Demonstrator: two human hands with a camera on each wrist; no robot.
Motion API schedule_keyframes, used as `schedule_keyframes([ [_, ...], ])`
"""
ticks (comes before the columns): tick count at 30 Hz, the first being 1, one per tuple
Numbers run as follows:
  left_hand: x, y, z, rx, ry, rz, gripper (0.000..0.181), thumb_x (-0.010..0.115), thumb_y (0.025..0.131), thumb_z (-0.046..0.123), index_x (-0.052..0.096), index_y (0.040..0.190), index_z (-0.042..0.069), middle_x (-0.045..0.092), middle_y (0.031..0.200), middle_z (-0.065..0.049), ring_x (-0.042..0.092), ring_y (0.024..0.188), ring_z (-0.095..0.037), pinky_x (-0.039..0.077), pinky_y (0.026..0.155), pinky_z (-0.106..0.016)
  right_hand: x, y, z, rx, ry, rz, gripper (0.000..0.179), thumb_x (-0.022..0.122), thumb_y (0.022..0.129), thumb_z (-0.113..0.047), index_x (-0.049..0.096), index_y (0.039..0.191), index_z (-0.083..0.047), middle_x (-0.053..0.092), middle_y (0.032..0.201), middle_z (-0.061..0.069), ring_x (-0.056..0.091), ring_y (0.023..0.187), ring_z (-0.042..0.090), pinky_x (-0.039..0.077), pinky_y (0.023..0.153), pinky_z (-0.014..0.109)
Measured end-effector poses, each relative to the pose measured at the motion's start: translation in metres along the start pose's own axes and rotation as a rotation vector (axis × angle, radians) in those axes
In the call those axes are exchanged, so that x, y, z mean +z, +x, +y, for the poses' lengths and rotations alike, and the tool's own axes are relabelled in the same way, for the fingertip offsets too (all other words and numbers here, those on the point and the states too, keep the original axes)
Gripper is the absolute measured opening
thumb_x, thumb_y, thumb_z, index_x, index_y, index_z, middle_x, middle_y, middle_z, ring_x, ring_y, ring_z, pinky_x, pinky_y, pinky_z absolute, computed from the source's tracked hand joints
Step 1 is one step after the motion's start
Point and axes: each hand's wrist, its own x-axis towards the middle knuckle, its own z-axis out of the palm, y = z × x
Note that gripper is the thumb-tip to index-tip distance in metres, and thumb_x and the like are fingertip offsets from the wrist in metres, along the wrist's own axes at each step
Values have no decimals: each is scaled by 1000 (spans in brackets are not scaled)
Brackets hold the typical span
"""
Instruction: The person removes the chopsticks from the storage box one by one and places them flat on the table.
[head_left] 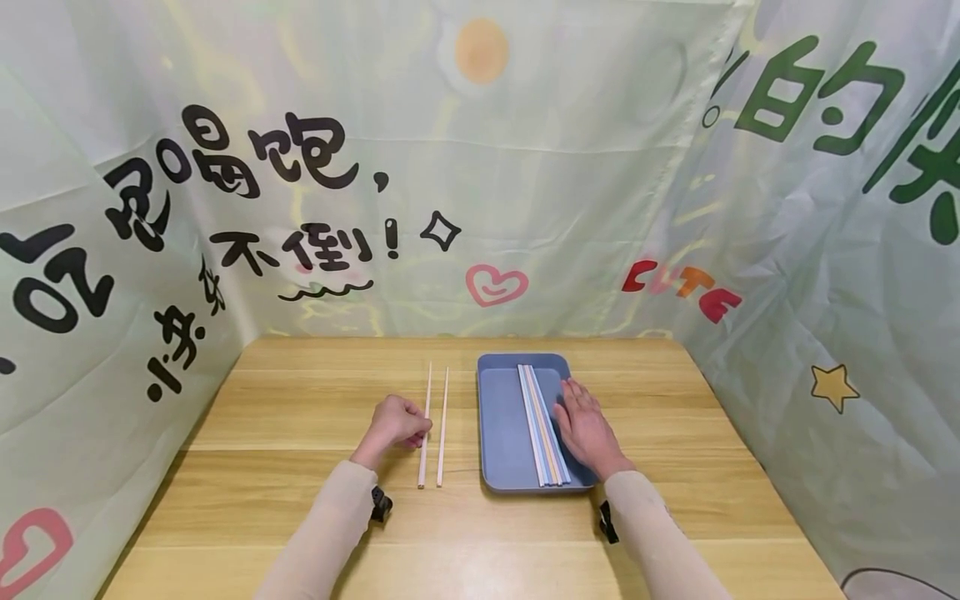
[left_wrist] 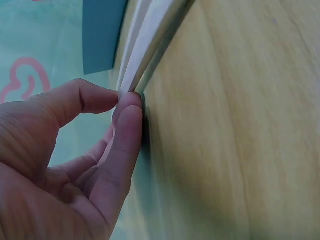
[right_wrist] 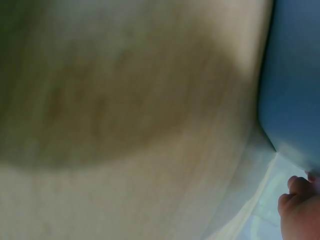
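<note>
My left hand (head_left: 397, 423) pinches a pale pink chopstick (head_left: 422, 465) between thumb and fingertips, left of the tray. In the left wrist view the fingertips (left_wrist: 131, 112) close around that chopstick (left_wrist: 150, 37) near the tabletop. Just to its right lies a second pale chopstick (head_left: 442, 437), roughly parallel. My right hand (head_left: 588, 425) lies with straight fingers over the right rim of a blue-grey tray (head_left: 498, 425). Inside the tray, several pastel chopsticks (head_left: 538, 421) lie side by side in a bundle. The right wrist view catches only some fingers (right_wrist: 300, 205) beside the tray's wall (right_wrist: 295, 75).
A light wood table (head_left: 315, 417) carries the tray right of centre. Printed fabric walls (head_left: 570, 192) enclose the table at the back and both sides. Dark wrist straps (head_left: 381, 505) show at both sleeves.
</note>
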Motion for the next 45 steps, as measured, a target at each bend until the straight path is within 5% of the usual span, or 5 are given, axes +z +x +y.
schedule_keyframes([
  [20,3,0,8,-10,124,23,10,78,84,0,73,75,2,71,62,-11,67,51,-16,62,52,-29,-2,-1,-1,6,10,2,58,44,113,-28,38,157,9,36,166,29,35,154,48,29,128,61],
  [27,2,-2,26,117,153,80,9,74,87,4,74,78,4,74,66,-10,71,55,-17,61,54,-27,-2,-1,-1,10,16,-3,58,44,114,-29,37,158,8,35,166,29,35,154,48,29,128,61],
  [35,22,-12,58,168,-64,-27,13,68,88,-1,77,96,-5,78,88,-25,75,63,-18,68,68,-39,0,0,-1,17,21,-5,58,45,113,-28,36,158,8,34,167,29,34,155,48,27,129,60],
  [45,65,-14,75,216,-98,-68,12,72,90,1,79,96,-6,78,83,-25,70,55,-12,67,62,-37,2,0,0,15,14,-3,58,46,113,-27,36,159,8,33,167,29,34,155,48,27,129,60],
])
